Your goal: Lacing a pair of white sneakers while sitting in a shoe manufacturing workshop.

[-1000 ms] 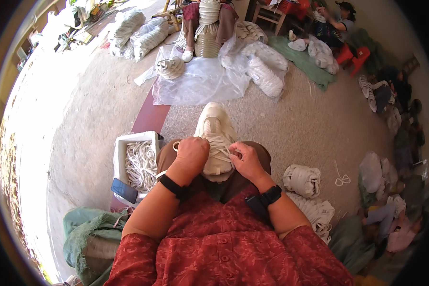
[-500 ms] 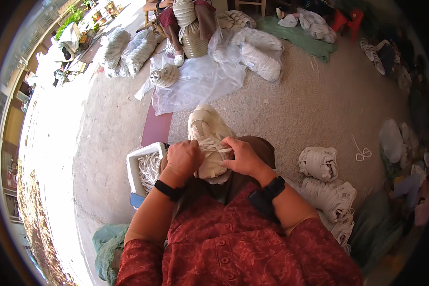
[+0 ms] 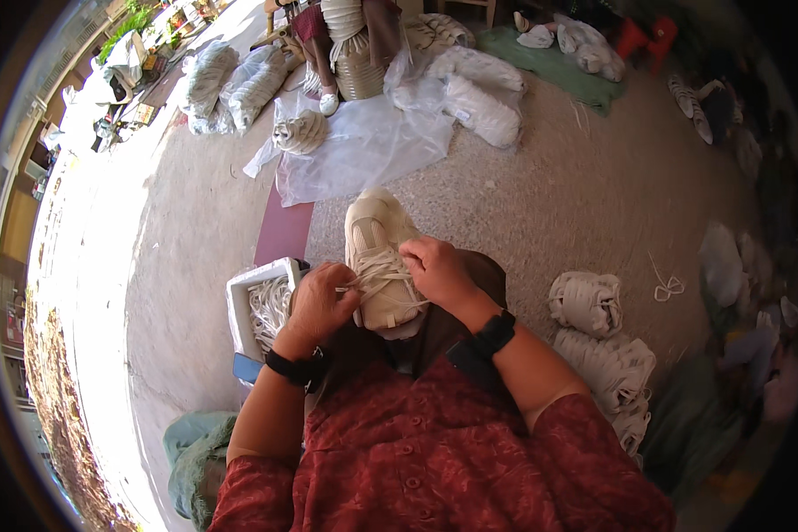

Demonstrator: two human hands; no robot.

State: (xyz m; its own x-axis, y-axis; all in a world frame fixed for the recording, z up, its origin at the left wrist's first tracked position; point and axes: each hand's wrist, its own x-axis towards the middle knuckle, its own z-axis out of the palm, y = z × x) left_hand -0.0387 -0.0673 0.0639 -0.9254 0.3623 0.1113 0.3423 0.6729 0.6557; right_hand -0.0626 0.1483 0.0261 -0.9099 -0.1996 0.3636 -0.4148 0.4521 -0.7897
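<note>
A cream sneaker (image 3: 388, 310) rests on my lap with its toe pointing away from me. White shoelace (image 3: 379, 266) criss-crosses over its tongue. At the shoe's left side my left hand (image 3: 322, 301) is closed, with a lace end pinched between thumb and fingers. My right hand (image 3: 439, 273) is curled at the right edge of the lacing, fingertips pressed together against the shoe; a lace seems to be in them, though the fingers partly hide it.
Left of my knee stands a white box (image 3: 239, 306) of loose laces, a blue object at its corner. Bundled shoe parts (image 3: 585, 304) are stacked on the right. Ahead, a person sits behind a plastic sheet (image 3: 363, 155) with wrapped bundles (image 3: 483, 106) around.
My left hand has moved left and slightly down, drawing a lace out sideways. My right hand has shifted up along the lacing. The whole view has tilted slightly.
</note>
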